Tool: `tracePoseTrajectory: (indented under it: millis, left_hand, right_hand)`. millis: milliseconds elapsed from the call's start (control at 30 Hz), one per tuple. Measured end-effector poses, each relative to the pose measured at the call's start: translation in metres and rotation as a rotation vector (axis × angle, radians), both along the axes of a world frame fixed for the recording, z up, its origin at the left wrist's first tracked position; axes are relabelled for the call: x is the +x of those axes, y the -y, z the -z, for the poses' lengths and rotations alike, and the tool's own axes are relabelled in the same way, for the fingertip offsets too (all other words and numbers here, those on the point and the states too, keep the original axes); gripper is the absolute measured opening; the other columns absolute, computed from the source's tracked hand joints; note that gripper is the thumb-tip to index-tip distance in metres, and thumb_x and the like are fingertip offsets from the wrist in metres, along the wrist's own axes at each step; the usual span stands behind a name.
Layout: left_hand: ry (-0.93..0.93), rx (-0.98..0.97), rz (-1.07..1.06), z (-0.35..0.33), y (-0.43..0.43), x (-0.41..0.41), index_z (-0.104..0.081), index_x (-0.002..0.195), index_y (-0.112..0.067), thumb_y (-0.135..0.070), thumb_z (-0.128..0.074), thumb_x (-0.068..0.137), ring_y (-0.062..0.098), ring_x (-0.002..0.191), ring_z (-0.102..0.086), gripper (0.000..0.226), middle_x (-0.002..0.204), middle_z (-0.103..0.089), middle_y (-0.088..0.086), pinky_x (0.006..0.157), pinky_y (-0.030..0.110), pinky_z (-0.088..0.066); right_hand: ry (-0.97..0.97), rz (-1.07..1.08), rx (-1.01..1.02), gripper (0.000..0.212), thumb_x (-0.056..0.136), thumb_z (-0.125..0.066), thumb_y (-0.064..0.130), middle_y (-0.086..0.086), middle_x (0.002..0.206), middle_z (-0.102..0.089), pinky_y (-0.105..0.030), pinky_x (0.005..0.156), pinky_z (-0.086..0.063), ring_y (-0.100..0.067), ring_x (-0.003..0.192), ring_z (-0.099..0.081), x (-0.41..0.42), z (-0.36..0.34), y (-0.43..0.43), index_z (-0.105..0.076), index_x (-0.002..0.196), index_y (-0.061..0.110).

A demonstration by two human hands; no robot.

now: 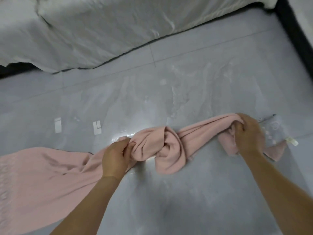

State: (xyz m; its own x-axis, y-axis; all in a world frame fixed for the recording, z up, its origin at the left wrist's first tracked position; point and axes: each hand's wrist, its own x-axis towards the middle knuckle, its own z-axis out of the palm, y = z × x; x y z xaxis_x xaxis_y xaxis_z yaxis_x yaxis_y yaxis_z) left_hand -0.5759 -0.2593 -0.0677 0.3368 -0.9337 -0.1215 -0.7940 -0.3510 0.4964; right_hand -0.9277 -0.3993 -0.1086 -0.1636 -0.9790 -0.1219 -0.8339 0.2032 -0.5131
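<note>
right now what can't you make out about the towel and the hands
Head view only:
- towel: left end cut off by the left edge; folds hide whether the middle is a knot or just a twist.
- right hand: covers the part it grips; fingertips buried in cloth.
- left hand: hides the cloth under its palm.
- tag: too small and blurred to read.
- sheet: cut off by the top edge.

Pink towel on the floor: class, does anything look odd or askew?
Yes. The long pink cloth towel is twisted into a loose knot at its middle, not flat, on the grey tiled floor. The left hand and right hand grip it either side.
</note>
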Motion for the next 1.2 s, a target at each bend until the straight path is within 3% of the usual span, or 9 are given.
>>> tracePoseTrajectory:
  millis: [100, 233, 367, 467, 600, 733, 900, 1000, 1200]
  left_hand:
    - [0.013, 0.0, 0.033, 0.004, 0.004, 0.002, -0.067, 0.088, -0.014, -0.044, -0.036, 0.084, 0.028, 0.069, -0.057, 0.044, 0.074, -0.067, 0.006, 0.063, 0.032, -0.045]
    - [0.03, -0.009, 0.054, 0.007, 0.006, 0.0, -0.057, 0.072, -0.018, -0.042, -0.036, 0.086, 0.019, 0.06, -0.044, 0.035, 0.06, -0.051, -0.003, 0.053, 0.024, -0.03]
    - [0.042, -0.016, 0.039, 0.01, 0.004, 0.002, -0.058, 0.074, -0.015, -0.039, -0.036, 0.087, 0.019, 0.06, -0.044, 0.035, 0.06, -0.051, -0.004, 0.055, 0.027, -0.029]
    - [0.064, -0.018, 0.06, 0.009, 0.002, 0.008, -0.06, 0.075, -0.009, -0.039, -0.035, 0.088, 0.025, 0.057, -0.047, 0.041, 0.058, -0.055, 0.003, 0.054, 0.031, -0.035]
    - [0.084, -0.055, 0.227, 0.006, -0.005, 0.009, -0.055, 0.067, -0.014, -0.03, -0.044, 0.087, 0.015, 0.048, -0.034, 0.028, 0.049, -0.037, -0.01, 0.049, 0.02, -0.028]
    - [0.141, 0.004, 0.396, 0.018, -0.03, 0.01, -0.055, 0.072, -0.024, -0.024, -0.045, 0.085, 0.019, 0.057, -0.057, 0.016, 0.06, -0.061, -0.008, 0.071, 0.028, -0.039]
    - [0.308, 0.058, 0.761, 0.034, -0.061, 0.004, -0.071, 0.083, -0.027, -0.018, -0.05, 0.076, 0.017, 0.085, -0.065, 0.024, 0.091, -0.071, -0.008, 0.094, 0.034, -0.035]
    - [0.242, 0.093, 0.718, 0.031, -0.062, -0.006, -0.07, 0.098, -0.024, -0.031, -0.045, 0.089, 0.016, 0.096, -0.057, 0.027, 0.101, -0.07, -0.007, 0.097, 0.035, -0.033]
    - [0.003, 0.089, 0.404, 0.011, -0.016, -0.044, -0.056, 0.119, -0.016, -0.04, -0.039, 0.089, 0.019, 0.102, -0.055, 0.042, 0.116, -0.062, 0.0, 0.093, 0.03, -0.039]
  right_hand:
    - [-0.248, 0.042, 0.058, 0.039, 0.084, -0.053, 0.02, -0.022, 0.127, -0.051, -0.049, 0.098, -0.037, -0.041, 0.115, -0.047, 0.011, -0.006, 0.002, -0.056, 0.121, 0.007]
    - [-0.386, -0.593, -0.117, 0.063, 0.069, -0.071, 0.042, -0.014, 0.133, -0.052, -0.045, 0.103, -0.018, -0.034, 0.122, -0.043, 0.052, 0.004, -0.016, -0.053, 0.124, 0.019]
    - [-0.523, -0.987, 0.042, 0.096, 0.04, -0.076, 0.064, -0.01, 0.129, -0.059, -0.049, 0.109, -0.002, -0.031, 0.121, -0.049, 0.071, 0.029, -0.028, -0.053, 0.126, 0.027]
    - [-0.608, -0.97, -0.088, 0.041, 0.068, -0.062, 0.037, -0.008, 0.093, -0.069, -0.051, 0.111, -0.003, -0.034, 0.087, -0.064, 0.066, 0.03, -0.021, -0.067, 0.108, 0.029]
    - [-0.669, -1.01, -0.255, 0.034, 0.075, -0.04, 0.019, -0.003, 0.064, -0.062, -0.048, 0.107, -0.017, -0.029, 0.066, -0.063, 0.034, 0.022, -0.003, -0.073, 0.08, 0.026]
    - [-0.67, -0.873, -0.309, 0.032, 0.078, -0.044, 0.014, -0.006, 0.069, -0.066, -0.046, 0.106, -0.019, -0.031, 0.069, -0.062, -0.023, 0.007, 0.018, -0.074, 0.079, 0.024]
    - [-0.712, -0.7, -0.078, 0.04, 0.075, -0.04, 0.017, -0.017, 0.099, -0.067, -0.046, 0.113, 0.011, -0.036, 0.084, -0.063, -0.053, -0.008, 0.03, -0.071, 0.101, 0.016]
    - [-0.658, -0.764, 0.013, 0.053, 0.061, -0.061, 0.029, -0.014, 0.117, -0.062, -0.054, 0.108, -0.006, -0.032, 0.107, -0.059, -0.031, -0.007, 0.013, -0.064, 0.113, 0.018]
    - [-0.383, -0.861, -0.095, 0.068, 0.076, -0.041, 0.058, -0.002, 0.112, -0.067, -0.048, 0.103, -0.021, -0.02, 0.101, -0.064, 0.039, 0.003, -0.048, -0.049, 0.126, 0.013]
